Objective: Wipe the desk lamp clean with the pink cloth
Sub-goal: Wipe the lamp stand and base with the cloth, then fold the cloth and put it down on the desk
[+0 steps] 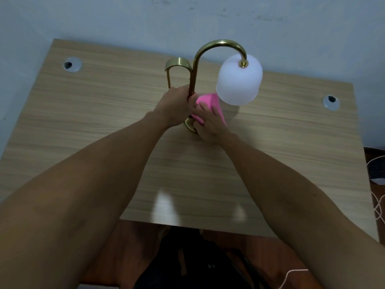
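Note:
A desk lamp stands in the middle of the wooden desk (104, 105). It has a curved brass stem (200, 55), a brass loop handle (177, 63) behind the stem, and a white frosted shade (239, 80) hanging at the right. My left hand (177, 107) is wrapped around the lower stem. Low beside the stem, my right hand (210, 126) presses the pink cloth (208, 103) against the lamp, just under the shade. A sliver of the brass base (188, 126) shows between my hands; the rest is hidden.
Two round cable grommets sit in the desk, one at the far left (72, 64) and one at the right (331, 102). A pale wall stands right behind the desk. White cords (377, 205) lie on the floor at the right. A dark bag (200, 263) is below the front edge.

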Tool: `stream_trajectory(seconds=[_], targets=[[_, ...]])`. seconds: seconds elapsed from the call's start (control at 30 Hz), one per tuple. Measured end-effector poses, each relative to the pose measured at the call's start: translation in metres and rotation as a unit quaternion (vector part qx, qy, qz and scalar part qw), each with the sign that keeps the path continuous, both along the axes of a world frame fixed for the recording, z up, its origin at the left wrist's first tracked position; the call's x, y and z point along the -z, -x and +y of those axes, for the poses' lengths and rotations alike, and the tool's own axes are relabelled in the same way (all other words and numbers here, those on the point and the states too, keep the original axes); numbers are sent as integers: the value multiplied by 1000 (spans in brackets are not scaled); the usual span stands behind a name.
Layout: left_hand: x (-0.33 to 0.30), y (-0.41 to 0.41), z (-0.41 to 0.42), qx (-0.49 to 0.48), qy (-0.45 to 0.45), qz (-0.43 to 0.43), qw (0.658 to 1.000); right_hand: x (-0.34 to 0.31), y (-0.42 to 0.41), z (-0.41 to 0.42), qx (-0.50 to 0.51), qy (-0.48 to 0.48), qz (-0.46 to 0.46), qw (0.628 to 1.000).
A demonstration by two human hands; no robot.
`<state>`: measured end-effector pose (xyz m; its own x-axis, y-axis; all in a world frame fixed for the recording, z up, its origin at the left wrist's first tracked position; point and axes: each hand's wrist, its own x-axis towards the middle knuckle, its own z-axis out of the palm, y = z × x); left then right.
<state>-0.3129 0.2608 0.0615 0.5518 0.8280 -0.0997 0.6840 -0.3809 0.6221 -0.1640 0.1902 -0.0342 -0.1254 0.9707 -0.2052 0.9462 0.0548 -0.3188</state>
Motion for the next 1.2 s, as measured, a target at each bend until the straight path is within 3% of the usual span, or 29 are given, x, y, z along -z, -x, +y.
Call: stream_trajectory(seconds=[0.2,0.47,0.6,0.63,0.7,0.77,0.87,0.93,1.03,1.1,1.2], targets=[[2,0,0,7,-22,-8,1000,5,-24,4,92,-19,70,993],[0,1,-2,-5,-3,2,1000,5,34,-65,201,-60,-62,976],[-1,1,-5,-13,22,-2,1000,-9,74,-71,258,-1,-95,962],[-1,2,-5,-18,40,-10,999,-6,79,-72,255,15,-66,964],[-4,2,-5,-29,72,-21,997,-7,86,-76,254,31,79,963],[-8,6,-10,-36,98,-26,994,-26,86,-84,289,25,263,920],[-12,19,-26,-52,112,-32,992,-53,79,-90,345,114,468,806],[-10,34,-37,-71,128,-40,988,-61,73,-93,382,113,522,754],[-7,57,-54,-102,197,-71,973,-77,67,-98,438,138,610,645],[-9,72,-66,-99,263,-102,954,-90,63,-103,428,169,648,607],[-18,90,-80,-87,362,-137,918,-106,65,-107,393,185,684,586]])
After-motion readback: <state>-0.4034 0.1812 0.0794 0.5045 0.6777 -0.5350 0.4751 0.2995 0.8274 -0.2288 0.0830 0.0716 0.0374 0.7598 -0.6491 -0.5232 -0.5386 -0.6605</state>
